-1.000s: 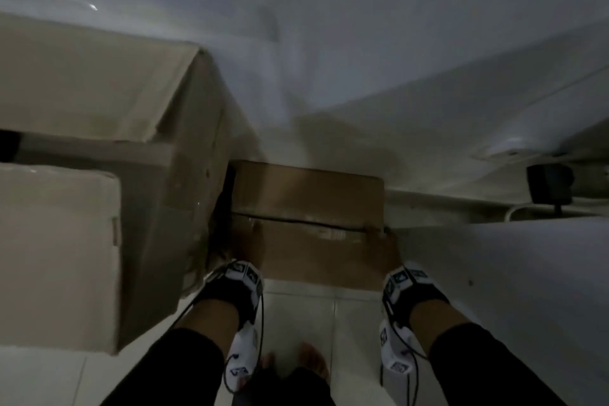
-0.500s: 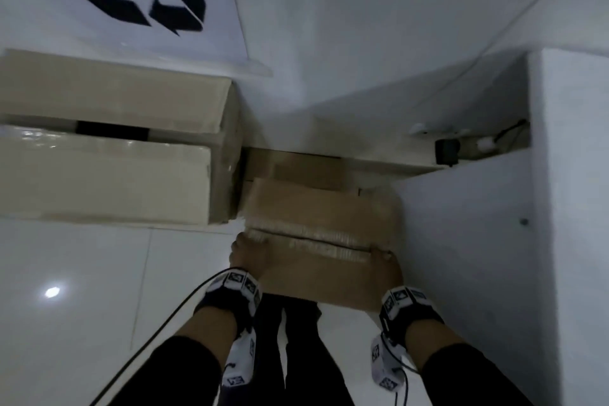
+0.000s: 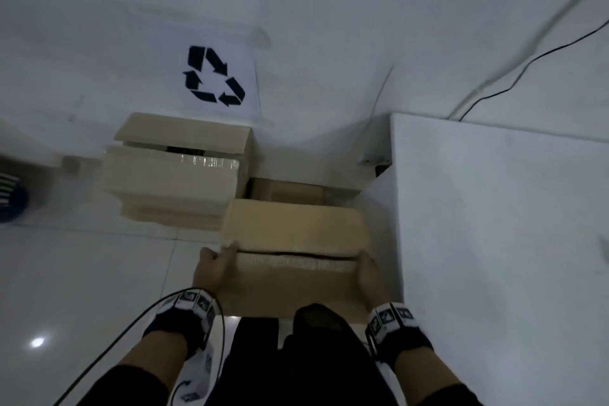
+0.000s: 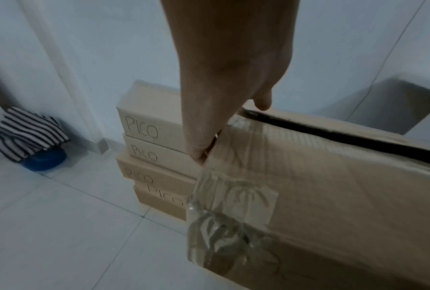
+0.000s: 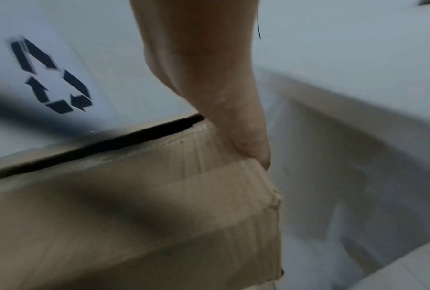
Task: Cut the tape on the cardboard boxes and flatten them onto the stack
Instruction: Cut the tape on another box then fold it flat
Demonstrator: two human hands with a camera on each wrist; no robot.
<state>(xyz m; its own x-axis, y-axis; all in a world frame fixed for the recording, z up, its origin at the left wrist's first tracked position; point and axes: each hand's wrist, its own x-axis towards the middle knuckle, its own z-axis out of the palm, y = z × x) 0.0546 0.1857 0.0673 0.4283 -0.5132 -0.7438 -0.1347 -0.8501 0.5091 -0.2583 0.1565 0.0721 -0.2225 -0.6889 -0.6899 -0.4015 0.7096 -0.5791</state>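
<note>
I hold a brown cardboard box off the floor in front of my legs. A dark slit runs along its top seam, with clear tape wrinkled over the left end. My left hand grips the box's left end, thumb on top. My right hand grips the right end in the same way. In the left wrist view the left hand clasps the taped corner of the box. In the right wrist view the right hand pinches the corner of the box.
A stack of pale boxes marked PICO stands against the wall under a recycling sign. Another brown box lies behind the held one. A white block rises on the right. A striped cloth lies far left.
The box has come up from the floor by the wall and moved toward me, both hands still on its ends. The view has risen and now takes in the recycling sign.
</note>
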